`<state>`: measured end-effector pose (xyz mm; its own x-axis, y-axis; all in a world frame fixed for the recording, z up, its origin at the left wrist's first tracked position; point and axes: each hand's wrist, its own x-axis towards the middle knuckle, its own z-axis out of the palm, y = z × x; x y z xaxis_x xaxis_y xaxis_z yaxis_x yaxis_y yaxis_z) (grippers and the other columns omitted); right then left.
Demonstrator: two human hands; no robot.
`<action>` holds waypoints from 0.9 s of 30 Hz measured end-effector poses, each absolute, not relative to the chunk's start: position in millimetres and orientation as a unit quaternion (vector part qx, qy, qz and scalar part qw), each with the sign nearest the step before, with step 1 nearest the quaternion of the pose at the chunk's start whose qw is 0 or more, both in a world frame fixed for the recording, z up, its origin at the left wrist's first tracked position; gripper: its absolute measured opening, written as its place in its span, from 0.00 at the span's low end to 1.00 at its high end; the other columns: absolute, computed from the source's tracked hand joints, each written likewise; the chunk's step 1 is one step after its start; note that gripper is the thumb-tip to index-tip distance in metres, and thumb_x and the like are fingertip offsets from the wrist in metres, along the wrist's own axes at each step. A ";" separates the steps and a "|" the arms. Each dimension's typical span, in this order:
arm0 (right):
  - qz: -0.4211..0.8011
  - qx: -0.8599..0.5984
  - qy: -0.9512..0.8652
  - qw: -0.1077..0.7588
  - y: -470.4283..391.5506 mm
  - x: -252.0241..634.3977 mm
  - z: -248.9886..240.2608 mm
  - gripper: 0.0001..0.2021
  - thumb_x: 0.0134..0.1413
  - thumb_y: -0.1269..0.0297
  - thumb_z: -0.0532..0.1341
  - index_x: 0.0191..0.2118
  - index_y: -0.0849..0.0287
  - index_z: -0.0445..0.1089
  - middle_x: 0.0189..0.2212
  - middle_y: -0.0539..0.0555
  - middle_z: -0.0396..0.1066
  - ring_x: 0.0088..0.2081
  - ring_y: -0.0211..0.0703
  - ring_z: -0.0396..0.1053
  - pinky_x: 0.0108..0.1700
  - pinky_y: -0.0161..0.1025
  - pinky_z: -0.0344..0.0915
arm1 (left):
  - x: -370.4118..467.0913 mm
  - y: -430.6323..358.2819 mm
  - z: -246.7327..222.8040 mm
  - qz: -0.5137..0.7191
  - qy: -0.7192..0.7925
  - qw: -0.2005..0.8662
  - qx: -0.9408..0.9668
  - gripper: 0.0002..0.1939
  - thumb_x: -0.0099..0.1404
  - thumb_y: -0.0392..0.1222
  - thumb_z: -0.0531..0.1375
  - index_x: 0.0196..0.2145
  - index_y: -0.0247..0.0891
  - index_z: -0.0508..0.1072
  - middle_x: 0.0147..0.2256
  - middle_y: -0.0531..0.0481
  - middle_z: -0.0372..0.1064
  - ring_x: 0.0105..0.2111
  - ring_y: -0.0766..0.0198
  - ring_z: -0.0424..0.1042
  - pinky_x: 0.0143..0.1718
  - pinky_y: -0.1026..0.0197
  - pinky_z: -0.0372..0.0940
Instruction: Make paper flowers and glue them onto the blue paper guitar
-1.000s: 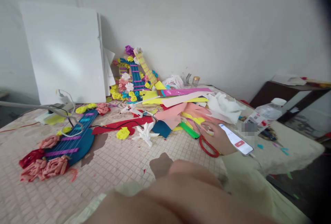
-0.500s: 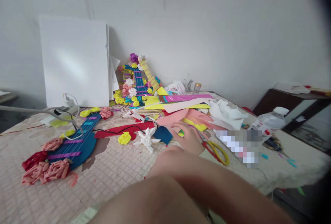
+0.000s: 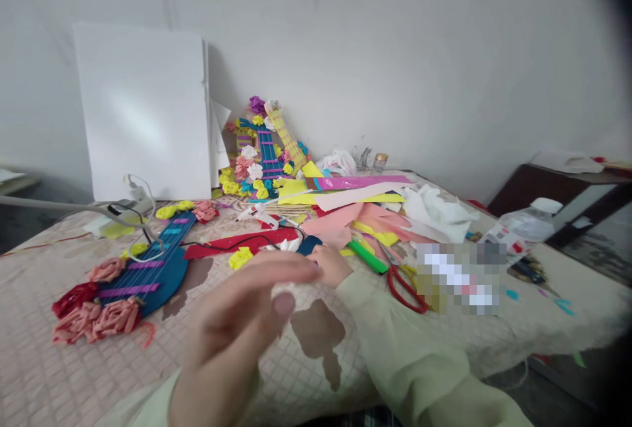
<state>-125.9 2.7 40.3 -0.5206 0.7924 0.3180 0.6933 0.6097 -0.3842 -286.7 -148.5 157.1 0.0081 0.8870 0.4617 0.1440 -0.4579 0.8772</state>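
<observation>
My left hand (image 3: 241,322) is raised close to the camera above the tablecloth, thumb and index finger apart, with nothing visible between them. Beyond it, my right hand (image 3: 332,265) reaches low over the table with curled fingers. These fingers are at the edge of a dark blue paper piece (image 3: 310,243); whatever they may hold is hidden. A white paper flower (image 3: 282,245) is partly covered by my left hand. Beside my right wrist lie a green tube-shaped item (image 3: 368,256) and red-and-yellow scissors (image 3: 405,290).
A blue paper guitar (image 3: 165,282) with paper roses lies left. A glue gun (image 3: 257,215), a red strip (image 3: 222,243) and coloured paper sheets (image 3: 336,220) spread across the middle. A plastic bottle (image 3: 528,226) stands right. Decorated guitars (image 3: 269,150) and a white board (image 3: 143,118) lean at the wall.
My hands and forearms, overlapping before, are now apart. One hand is raised at the left and the other is by the blue paper. The green item and more of the scissors have come into sight.
</observation>
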 end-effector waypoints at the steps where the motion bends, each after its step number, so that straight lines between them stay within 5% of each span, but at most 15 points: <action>1: 0.104 -0.433 -0.865 0.230 5.7 -128.8 35.5 0.06 0.40 0.64 0.60 0.25 0.62 0.70 0.24 0.53 0.66 0.33 0.44 0.62 0.38 0.39 0.55 | -287.5 -137.5 153.3 0.579 0.399 0.343 0.623 0.09 0.58 0.40 0.53 0.37 0.45 0.68 0.36 0.51 0.68 0.39 0.60 0.65 0.42 0.56 0.61; 6: 0.113 -0.441 -0.861 0.226 10.6 -139.9 23.8 0.06 0.41 0.65 0.59 0.25 0.62 0.70 0.25 0.54 0.66 0.33 0.43 0.62 0.36 0.38 0.56 | -313.2 -79.6 105.3 0.478 0.468 0.389 0.634 0.14 0.59 0.40 0.50 0.44 0.36 0.60 0.41 0.45 0.65 0.40 0.61 0.66 0.41 0.58 0.60; 11: 0.144 -0.418 -0.867 0.230 7.3 -133.5 29.8 0.08 0.45 0.62 0.58 0.31 0.57 0.70 0.30 0.51 0.68 0.34 0.37 0.64 0.37 0.32 0.58 | -335.4 -39.6 63.8 0.263 0.585 0.236 0.731 0.17 0.60 0.43 0.44 0.45 0.37 0.60 0.45 0.46 0.63 0.43 0.62 0.63 0.43 0.61 0.59; 16: 0.110 -0.497 -0.826 0.241 25.1 -114.0 36.8 0.16 0.50 0.65 0.52 0.45 0.63 0.62 0.44 0.60 0.62 0.46 0.45 0.58 0.47 0.40 0.52 | -326.5 -7.9 52.3 0.144 0.630 0.146 0.749 0.24 0.53 0.47 0.51 0.48 0.37 0.60 0.47 0.41 0.61 0.48 0.49 0.56 0.45 0.46 0.49; 22: 0.158 -0.493 -0.847 0.121 19.9 -103.5 40.5 0.09 0.38 0.59 0.60 0.28 0.59 0.69 0.21 0.49 0.68 0.23 0.37 0.64 0.24 0.32 0.55 | -316.4 7.4 53.8 0.109 0.632 0.155 0.751 0.32 0.43 0.49 0.58 0.48 0.39 0.61 0.35 0.45 0.68 0.42 0.46 0.59 0.38 0.45 0.51; 27: 0.176 -0.463 -0.867 0.059 -15.9 -108.6 33.2 0.05 0.36 0.66 0.60 0.25 0.60 0.67 0.23 0.50 0.68 0.27 0.38 0.64 0.24 0.31 0.52 | -325.6 8.6 54.9 0.118 0.636 0.181 0.741 0.23 0.46 0.52 0.56 0.40 0.39 0.68 0.29 0.47 0.68 0.39 0.50 0.61 0.37 0.51 0.52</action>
